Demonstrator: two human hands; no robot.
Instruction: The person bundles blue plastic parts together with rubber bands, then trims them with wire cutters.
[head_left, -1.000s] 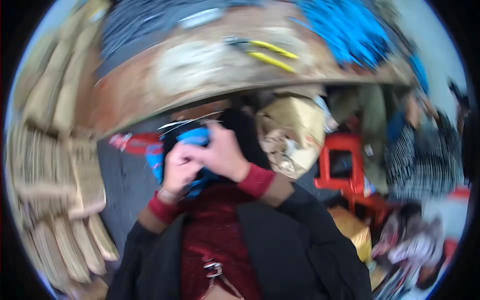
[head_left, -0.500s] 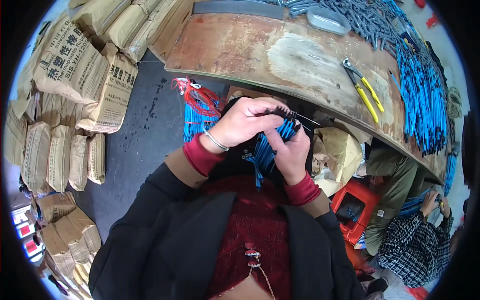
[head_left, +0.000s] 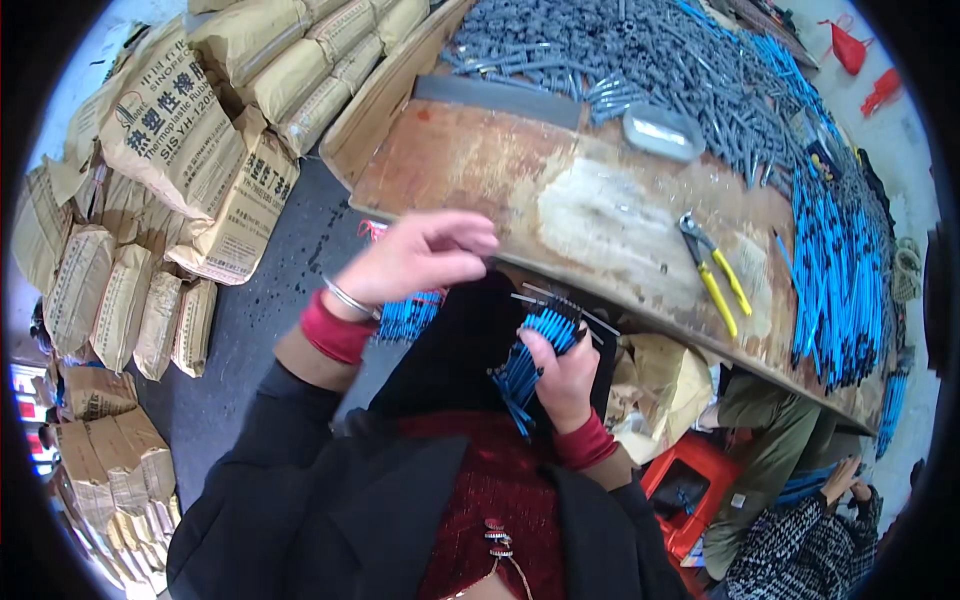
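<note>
Over my lap, my right hand (head_left: 567, 378) is closed around a bundle of thin blue tubes with black tips (head_left: 517, 376). Thin metal rods stick out at the bundle's upper end, one on each side. My left hand (head_left: 415, 262) is apart from the bundle, up and to its left, near the table's front edge. Its fingers stretch out to the right, slightly blurred, and nothing shows in them. Below that hand, more blue tubes (head_left: 408, 318) lie in a pile, partly covered by the wrist.
On the wooden table (head_left: 450, 165) lie yellow-handled pliers (head_left: 712, 275), a clear plastic box (head_left: 663, 133), a grey bar (head_left: 497, 102), heaped grey plastic parts (head_left: 640, 50) and blue tubes (head_left: 840, 280). Paper sacks (head_left: 170, 130) stand left. A red stool (head_left: 690, 490) and a co-worker (head_left: 800, 540) are at right.
My left hand has let go of the bundle and moved up and left. My right hand keeps hold of it, slightly lower. The view has shifted, showing more of the table's far side.
</note>
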